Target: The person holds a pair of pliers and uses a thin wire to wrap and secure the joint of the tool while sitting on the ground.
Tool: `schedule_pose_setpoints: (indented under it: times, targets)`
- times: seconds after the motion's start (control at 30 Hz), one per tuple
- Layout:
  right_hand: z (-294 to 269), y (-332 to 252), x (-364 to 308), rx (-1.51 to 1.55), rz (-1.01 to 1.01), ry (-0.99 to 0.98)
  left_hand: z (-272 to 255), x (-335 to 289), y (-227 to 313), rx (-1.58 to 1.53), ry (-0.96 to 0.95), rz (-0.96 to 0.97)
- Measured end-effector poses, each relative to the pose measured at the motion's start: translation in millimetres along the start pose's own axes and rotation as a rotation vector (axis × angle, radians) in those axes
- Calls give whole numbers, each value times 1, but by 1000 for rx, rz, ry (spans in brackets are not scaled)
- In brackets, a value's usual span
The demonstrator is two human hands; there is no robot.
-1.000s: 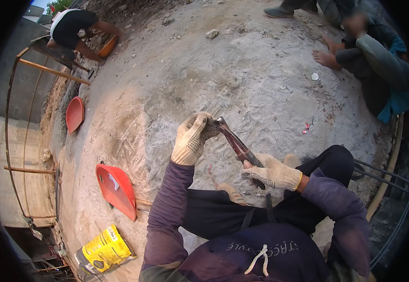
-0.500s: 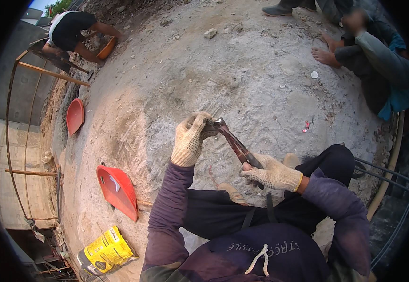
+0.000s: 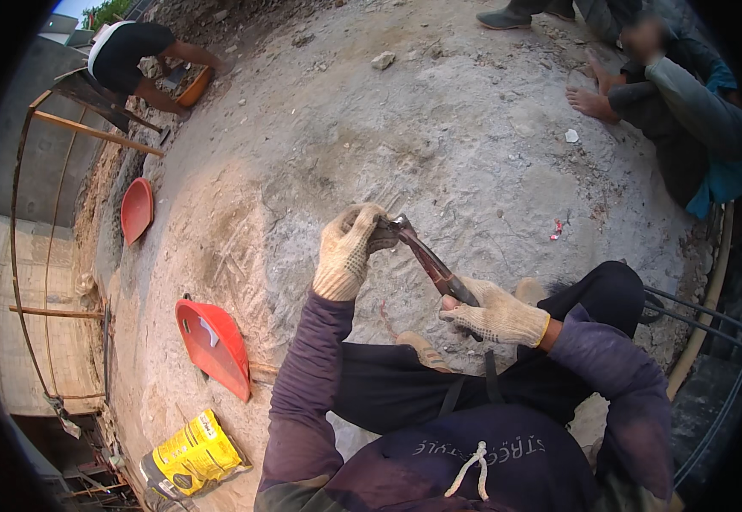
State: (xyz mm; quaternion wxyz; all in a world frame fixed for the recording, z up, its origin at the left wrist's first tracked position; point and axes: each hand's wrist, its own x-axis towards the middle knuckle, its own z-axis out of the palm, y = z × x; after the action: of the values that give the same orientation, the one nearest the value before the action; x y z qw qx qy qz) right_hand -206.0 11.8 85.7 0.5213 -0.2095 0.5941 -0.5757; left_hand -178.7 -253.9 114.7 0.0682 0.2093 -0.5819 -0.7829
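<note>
My right hand [image 3: 500,314], in a cream knitted glove with a bare thumb tip, is closed around the handles of a pair of long pincers [image 3: 429,260]. The handles are worn reddish-brown and dark at the ends, and they lie nearly together. The metal head points up and left, toward my left hand [image 3: 347,253]. That hand, also gloved, has its fingers pinched at the pincers' jaws. A small greyish piece shows at its fingertips, too little to name. Both hands are held above my crossed legs.
On the left lie a red scoop-shaped pan [image 3: 226,350], another red pan [image 3: 137,211] farther off and a yellow bag [image 3: 196,454]. A person [image 3: 132,60] bends over an orange pan [image 3: 194,89] at far left. Another person [image 3: 686,119] sits at far right. Metal bars [image 3: 704,317] stand right.
The pincers' handles have come closer together in my right hand. My left hand has barely shifted. At the far left, the bending person's arms and the orange pan have moved slightly.
</note>
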Motion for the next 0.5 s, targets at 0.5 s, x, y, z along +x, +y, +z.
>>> schedule_pose_setpoints:
  times: [0.5]
  targets:
    - [2,7,-1,-216,-258,157,5,0,-2,66,1,44]
